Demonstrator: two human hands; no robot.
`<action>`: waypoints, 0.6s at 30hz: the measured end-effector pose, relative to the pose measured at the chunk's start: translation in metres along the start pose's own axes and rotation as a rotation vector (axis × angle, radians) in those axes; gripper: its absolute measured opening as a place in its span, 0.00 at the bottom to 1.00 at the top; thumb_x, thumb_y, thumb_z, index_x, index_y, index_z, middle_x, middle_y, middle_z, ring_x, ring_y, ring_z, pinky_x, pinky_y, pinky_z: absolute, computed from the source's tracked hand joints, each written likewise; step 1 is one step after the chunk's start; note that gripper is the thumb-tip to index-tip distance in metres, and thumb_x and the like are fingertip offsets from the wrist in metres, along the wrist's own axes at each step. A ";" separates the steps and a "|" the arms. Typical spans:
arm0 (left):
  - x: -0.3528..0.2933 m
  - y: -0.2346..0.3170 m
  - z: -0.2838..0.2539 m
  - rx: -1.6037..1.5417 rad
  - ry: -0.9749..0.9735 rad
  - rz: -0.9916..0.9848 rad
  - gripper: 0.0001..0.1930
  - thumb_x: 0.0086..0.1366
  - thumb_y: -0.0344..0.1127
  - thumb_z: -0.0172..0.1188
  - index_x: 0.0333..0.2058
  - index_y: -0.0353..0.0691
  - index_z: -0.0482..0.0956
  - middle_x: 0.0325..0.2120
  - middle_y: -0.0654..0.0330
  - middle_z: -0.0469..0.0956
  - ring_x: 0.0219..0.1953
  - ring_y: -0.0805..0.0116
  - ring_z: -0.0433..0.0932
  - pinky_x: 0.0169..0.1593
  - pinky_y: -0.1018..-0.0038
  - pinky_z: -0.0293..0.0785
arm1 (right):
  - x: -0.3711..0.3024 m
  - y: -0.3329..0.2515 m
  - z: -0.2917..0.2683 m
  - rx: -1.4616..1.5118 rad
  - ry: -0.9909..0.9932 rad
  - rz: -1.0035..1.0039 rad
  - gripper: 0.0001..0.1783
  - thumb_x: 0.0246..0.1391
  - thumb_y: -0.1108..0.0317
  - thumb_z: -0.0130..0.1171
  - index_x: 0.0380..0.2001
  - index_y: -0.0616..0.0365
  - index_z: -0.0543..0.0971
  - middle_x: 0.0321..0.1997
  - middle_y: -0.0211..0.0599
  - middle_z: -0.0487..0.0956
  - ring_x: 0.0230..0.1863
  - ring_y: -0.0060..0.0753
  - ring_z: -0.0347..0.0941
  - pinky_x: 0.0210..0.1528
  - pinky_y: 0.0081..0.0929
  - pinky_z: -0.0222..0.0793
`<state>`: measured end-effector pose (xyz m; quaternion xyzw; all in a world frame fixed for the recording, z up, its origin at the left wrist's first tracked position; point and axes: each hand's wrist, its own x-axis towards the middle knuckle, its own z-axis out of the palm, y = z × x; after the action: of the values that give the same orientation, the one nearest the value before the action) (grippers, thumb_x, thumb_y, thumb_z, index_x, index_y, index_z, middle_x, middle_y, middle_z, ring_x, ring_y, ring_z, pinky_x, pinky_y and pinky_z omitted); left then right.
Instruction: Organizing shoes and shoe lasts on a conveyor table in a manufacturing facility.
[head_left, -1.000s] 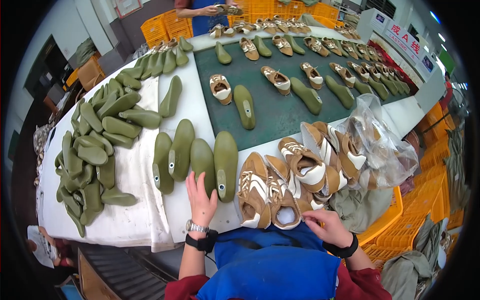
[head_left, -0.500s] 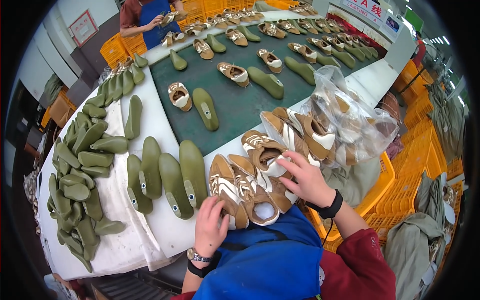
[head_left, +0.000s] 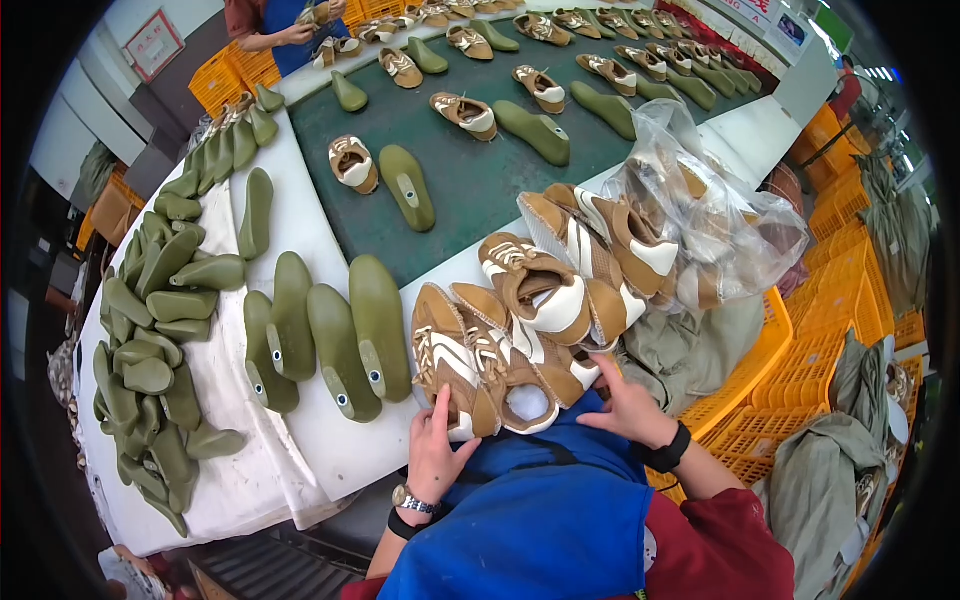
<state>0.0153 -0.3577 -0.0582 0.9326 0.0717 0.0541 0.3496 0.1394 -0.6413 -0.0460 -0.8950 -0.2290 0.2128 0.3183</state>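
Brown and white shoe uppers lie bunched at the table's near edge, against my blue apron. My left hand [head_left: 432,462] is at the heel of the leftmost shoe upper [head_left: 440,345], its fingers stretched along the side and the thumb apart. On the other side my right hand [head_left: 634,408] has thumb and forefinger spread, its fingertips by the heel of a shoe upper [head_left: 568,372] lying under others. Between my hands a laced shoe upper [head_left: 530,408] shows white stuffing in its opening. Another shoe upper [head_left: 540,290] rests on top of the bunch.
Several green shoe lasts [head_left: 378,320] stand left of the shoes, with a big heap of lasts [head_left: 150,375] farther left. Shoes and lasts sit in rows on the green belt [head_left: 330,205]. A clear plastic bag [head_left: 700,220] of shoes and orange crates [head_left: 800,370] are right. A co-worker [head_left: 285,35] handles a shoe.
My right hand has moved down, from the top shoe upper to the lower heel near my apron. My left hand has shifted slightly right against the leftmost shoe. The view has tilted slightly.
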 end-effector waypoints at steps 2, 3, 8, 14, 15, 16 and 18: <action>0.000 0.005 -0.002 -0.150 -0.010 -0.065 0.48 0.42 0.28 0.71 0.62 0.38 0.55 0.38 0.48 0.77 0.42 0.49 0.74 0.45 0.63 0.71 | 0.009 0.002 0.015 0.303 -0.027 0.038 0.41 0.44 0.67 0.68 0.59 0.53 0.57 0.32 0.41 0.77 0.27 0.31 0.78 0.30 0.26 0.74; 0.002 0.006 -0.002 -0.288 -0.035 -0.119 0.46 0.43 0.27 0.70 0.62 0.38 0.55 0.39 0.46 0.77 0.43 0.48 0.76 0.44 0.63 0.72 | 0.012 0.001 0.020 0.348 -0.025 0.027 0.38 0.45 0.68 0.67 0.58 0.54 0.58 0.30 0.42 0.78 0.26 0.31 0.78 0.30 0.26 0.74; 0.022 0.008 -0.024 -0.212 0.035 -0.063 0.38 0.48 0.24 0.66 0.59 0.39 0.61 0.43 0.42 0.75 0.44 0.46 0.76 0.45 0.64 0.74 | 0.044 -0.022 0.024 0.414 0.082 -0.096 0.32 0.46 0.71 0.65 0.54 0.54 0.62 0.26 0.38 0.77 0.26 0.29 0.77 0.30 0.24 0.73; 0.030 0.023 -0.032 -0.130 0.177 0.059 0.30 0.48 0.24 0.65 0.53 0.38 0.67 0.42 0.47 0.75 0.45 0.48 0.74 0.50 0.62 0.70 | 0.066 -0.021 0.030 0.389 0.095 -0.107 0.29 0.47 0.70 0.65 0.51 0.57 0.64 0.25 0.37 0.78 0.26 0.28 0.77 0.30 0.23 0.73; 0.029 0.028 -0.036 -0.121 0.198 0.086 0.28 0.49 0.24 0.65 0.51 0.37 0.68 0.41 0.49 0.76 0.44 0.48 0.74 0.52 0.60 0.68 | 0.066 -0.019 0.029 0.391 0.094 -0.105 0.29 0.47 0.70 0.65 0.51 0.57 0.64 0.25 0.37 0.78 0.26 0.28 0.77 0.30 0.23 0.73; 0.028 0.031 -0.039 -0.120 0.193 0.081 0.28 0.49 0.24 0.65 0.51 0.37 0.68 0.41 0.49 0.76 0.44 0.48 0.74 0.52 0.60 0.68 | 0.064 -0.023 0.024 0.357 0.084 -0.079 0.29 0.46 0.68 0.66 0.51 0.56 0.64 0.25 0.36 0.78 0.26 0.28 0.77 0.30 0.24 0.73; 0.025 0.039 -0.046 0.057 0.214 0.132 0.27 0.49 0.25 0.65 0.49 0.37 0.69 0.40 0.51 0.76 0.43 0.49 0.73 0.54 0.56 0.66 | 0.063 -0.010 0.031 0.373 0.110 -0.054 0.28 0.45 0.67 0.66 0.49 0.55 0.66 0.24 0.34 0.78 0.25 0.29 0.77 0.29 0.26 0.72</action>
<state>0.0371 -0.3527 0.0032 0.9337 0.0486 0.1742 0.3090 0.1714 -0.5851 -0.0760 -0.8243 -0.1916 0.1936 0.4963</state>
